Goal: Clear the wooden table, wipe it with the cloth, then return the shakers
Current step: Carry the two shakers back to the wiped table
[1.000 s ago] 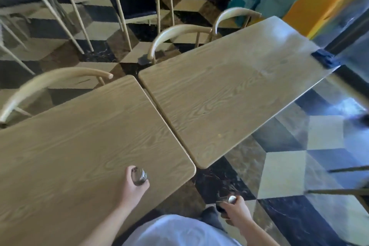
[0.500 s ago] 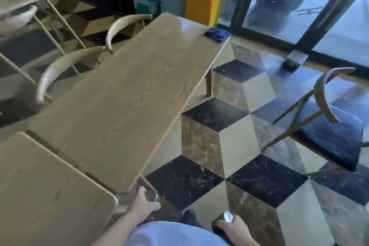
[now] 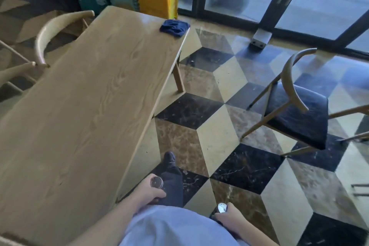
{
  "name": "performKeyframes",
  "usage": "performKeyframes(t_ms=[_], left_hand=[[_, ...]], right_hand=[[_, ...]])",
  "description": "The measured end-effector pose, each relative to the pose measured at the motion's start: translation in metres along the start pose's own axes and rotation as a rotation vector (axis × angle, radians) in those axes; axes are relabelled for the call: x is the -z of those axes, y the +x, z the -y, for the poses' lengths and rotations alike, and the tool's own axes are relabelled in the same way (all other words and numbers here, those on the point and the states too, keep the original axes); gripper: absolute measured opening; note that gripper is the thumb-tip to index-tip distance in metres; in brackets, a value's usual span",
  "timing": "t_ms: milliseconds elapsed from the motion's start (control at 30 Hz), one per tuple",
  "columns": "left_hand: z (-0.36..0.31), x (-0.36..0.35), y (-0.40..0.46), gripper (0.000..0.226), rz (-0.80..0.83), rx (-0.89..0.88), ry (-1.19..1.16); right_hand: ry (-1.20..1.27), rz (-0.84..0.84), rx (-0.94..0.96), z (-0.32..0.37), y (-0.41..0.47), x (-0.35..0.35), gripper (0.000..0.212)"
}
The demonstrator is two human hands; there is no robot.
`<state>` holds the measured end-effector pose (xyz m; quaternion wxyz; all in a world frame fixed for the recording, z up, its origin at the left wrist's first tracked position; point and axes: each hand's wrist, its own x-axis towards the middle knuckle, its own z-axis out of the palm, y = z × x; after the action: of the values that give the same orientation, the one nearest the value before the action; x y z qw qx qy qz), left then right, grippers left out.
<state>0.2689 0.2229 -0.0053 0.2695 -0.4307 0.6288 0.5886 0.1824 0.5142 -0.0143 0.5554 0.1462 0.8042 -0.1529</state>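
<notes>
head view: wooden table [image 3: 83, 106] stands bare except a blue cloth [image 3: 174, 27] at its far corner; left hand [image 3: 148, 190] and right hand [image 3: 229, 218] each grip a shaker [image 3: 157, 182], apparently carried off before wiping.

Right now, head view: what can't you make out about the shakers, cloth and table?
- Left hand: its shaker shows only a metal cap; fingers hide the body.
- Right hand: same for its shaker; contents unreadable.
- Blue cloth: far off, crumpled, too small to tell wet or dry.
- Wooden table: near end cut off by the frame's left and bottom edges.
</notes>
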Motion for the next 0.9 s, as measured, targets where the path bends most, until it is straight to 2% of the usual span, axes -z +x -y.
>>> performKeyframes(t_ms=[133,300,433,633,733,900], left_hand=[[-0.065,0.020,0.050,0.044,0.028,0.011,0.032],[-0.137,0.051,0.102,0.044,0.049,-0.014,0.243],[-0.171,0.069,0.130,0.039,0.024,0.032,0.261],[-0.201,0.070,0.153,0.048,-0.045,0.131,0.164],[-0.211,0.069,0.170,0.056,-0.155,0.180,0.061],[-0.271,0.054,0.183,0.043,-0.371,0.213,-0.186]], right_hand=[[0.045,-0.015,-0.034,0.045,0.016,0.046,0.065],[0.085,-0.088,0.013,0.119,0.030,0.113,0.049],[0.157,-0.156,0.128,0.172,0.040,0.155,0.042],[0.105,-0.156,0.252,0.236,0.062,0.202,0.035],[0.009,-0.109,0.313,0.264,0.083,0.236,0.032],[-0.219,-0.117,0.388,0.334,0.126,0.314,0.039]])
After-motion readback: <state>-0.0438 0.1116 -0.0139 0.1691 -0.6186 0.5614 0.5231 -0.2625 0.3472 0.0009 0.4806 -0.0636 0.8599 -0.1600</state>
